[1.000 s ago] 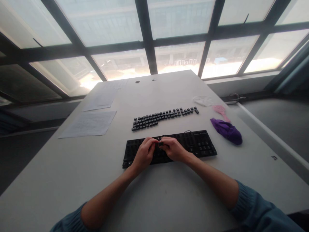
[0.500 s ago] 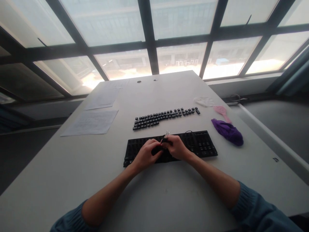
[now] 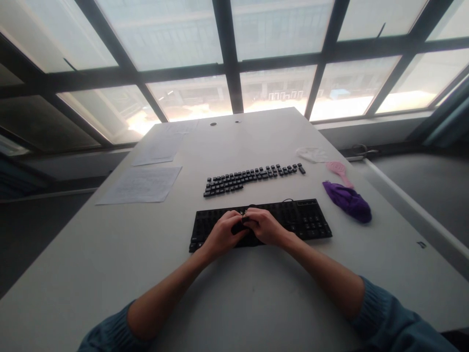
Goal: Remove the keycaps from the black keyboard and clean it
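A black keyboard [image 3: 311, 217] lies in front of me, with bare spots where keys are gone and keys still in place at its right end. My left hand [image 3: 225, 231] rests over its middle, thumb and fingers closed; whatever is in them is hidden. Close against it, my right hand [image 3: 266, 225] pinches a small dark tool with thin wire prongs, apparently a keycap puller [image 3: 245, 213], mostly covered by the fingers. Behind the keyboard, loose black keycaps [image 3: 252, 176] stand in rows on the white table [image 3: 154, 274].
Sheets of paper [image 3: 141, 186] lie on the left. To the right are a crumpled clear plastic bag [image 3: 311, 154], a pink brush [image 3: 337, 168] and a purple cloth [image 3: 348, 201]. A thin cable [image 3: 287, 200] shows behind the keyboard. Windows rise beyond the table's far edge.
The puller's wire prongs, which stuck up above my right fingers, have dropped lower between my hands. Both hands stay over the keyboard's middle. The view has shifted slightly.
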Tool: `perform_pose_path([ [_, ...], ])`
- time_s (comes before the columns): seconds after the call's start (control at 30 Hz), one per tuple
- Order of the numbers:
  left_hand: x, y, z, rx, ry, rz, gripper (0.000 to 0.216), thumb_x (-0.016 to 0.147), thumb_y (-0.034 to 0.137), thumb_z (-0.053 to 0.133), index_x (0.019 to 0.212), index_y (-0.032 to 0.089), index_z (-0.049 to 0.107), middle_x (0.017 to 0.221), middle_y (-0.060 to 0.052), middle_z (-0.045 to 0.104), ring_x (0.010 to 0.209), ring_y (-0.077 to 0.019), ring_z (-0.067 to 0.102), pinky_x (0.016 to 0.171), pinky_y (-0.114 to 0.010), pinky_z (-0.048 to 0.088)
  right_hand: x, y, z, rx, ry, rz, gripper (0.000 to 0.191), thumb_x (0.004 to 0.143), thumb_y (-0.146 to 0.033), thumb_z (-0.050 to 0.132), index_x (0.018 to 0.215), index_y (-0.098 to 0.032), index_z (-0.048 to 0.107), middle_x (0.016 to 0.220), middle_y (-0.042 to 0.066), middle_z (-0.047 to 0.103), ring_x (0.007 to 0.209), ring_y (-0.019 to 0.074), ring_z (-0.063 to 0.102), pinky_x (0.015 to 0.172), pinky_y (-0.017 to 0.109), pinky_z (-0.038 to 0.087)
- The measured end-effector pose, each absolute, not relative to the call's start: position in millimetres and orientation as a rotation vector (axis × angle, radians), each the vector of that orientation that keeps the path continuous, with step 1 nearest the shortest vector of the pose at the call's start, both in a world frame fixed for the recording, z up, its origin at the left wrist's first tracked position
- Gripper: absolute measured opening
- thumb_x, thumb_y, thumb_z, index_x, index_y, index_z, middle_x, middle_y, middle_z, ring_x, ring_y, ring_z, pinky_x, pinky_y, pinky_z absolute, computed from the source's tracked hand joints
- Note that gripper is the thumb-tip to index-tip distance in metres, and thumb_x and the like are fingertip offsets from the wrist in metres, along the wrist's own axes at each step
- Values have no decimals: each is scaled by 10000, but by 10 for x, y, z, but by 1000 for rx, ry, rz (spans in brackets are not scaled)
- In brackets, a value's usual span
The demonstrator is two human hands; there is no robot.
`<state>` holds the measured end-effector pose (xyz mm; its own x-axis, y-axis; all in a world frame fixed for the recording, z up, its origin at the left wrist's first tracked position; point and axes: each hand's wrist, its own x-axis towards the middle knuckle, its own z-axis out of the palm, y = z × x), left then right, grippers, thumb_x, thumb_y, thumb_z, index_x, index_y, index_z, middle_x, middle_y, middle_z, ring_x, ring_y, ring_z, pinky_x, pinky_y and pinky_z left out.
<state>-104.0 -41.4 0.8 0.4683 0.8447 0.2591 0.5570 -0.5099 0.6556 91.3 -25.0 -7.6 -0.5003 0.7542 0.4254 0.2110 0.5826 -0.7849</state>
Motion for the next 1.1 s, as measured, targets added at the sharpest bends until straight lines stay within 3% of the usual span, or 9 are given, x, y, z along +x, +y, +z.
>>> perform_pose_path([
  [0.23,-1029,-418,49,2240,1171,746,31,856,221,659,854,191,651,930,-42,605,881,-179,577,806,-306,480,921,-297,-53,-687,-2211,718,177,914,-113,498,887,-191,654,802,32,565,732,157,528,662,257,416],
  [0.47,-1044,-392,-8,2314,1192,721,54,849,242,686,871,193,680,941,-52,623,900,-197,569,833,-336,480,915,-280,-98,-786,-2052,745,205,898,-146,558,699,-185,588,712,27,578,702,165,528,673,275,414],
  [0.7,-1030,-393,4,2304,1228,710,55,823,206,713,873,203,692,930,-42,641,908,-199,577,831,-332,483,941,-276,-88,-839,-1940,864,199,865,-128,598,672,-176,594,677,5,593,648,145,536,640,257,406],
  [1.1,-1025,-424,-3,2203,1207,886,105,869,220,662,975,216,667,975,-46,636,929,-191,599,850,-337,496,914,-281,-48,-826,-1819,923,108,889,-184,613,826,-181,701,784,38,669,743,179,606,734,295,475],
])
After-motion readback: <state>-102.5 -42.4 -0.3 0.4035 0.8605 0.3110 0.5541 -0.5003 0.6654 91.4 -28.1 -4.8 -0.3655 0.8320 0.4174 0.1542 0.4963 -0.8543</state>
